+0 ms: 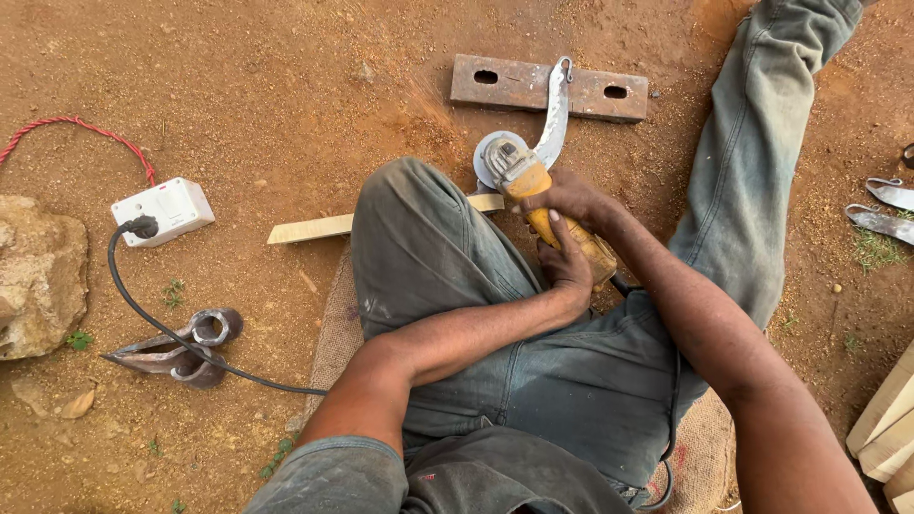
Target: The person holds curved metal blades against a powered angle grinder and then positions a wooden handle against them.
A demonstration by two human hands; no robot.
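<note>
The person is sitting on a burlap sack (333, 314) spread over the red dirt ground (286, 114), legs apart, and is gripping a yellow angle grinder (543, 205) with both hands. The right hand (571, 195) is wrapping over the front of the grinder's body, fingers closed around it just behind the disc guard. The left hand (566, 266) is clamping the rear of the yellow handle, fingers curled tight against it. The grinder's disc (495, 157) is lying against a curved metal blade (554, 114), which is resting with its upper end across a rusty steel bar (609, 93) with slotted holes. The blade is sitting between the person's knees, just ahead of the hands. A pale wooden strip (309, 229) is running under the left knee. The grinder's black cable (162, 328) is leading off to the left and is plugging into a white socket box (164, 209), which is trailing a red twisted cord (86, 128). Beside the cable, dark forged blades (181, 347) are lying in a small heap, near a pale rock (38, 276). More bright blades (885, 209) are lying well apart at the right edge, above a stack of wooden planks (885, 428)
</note>
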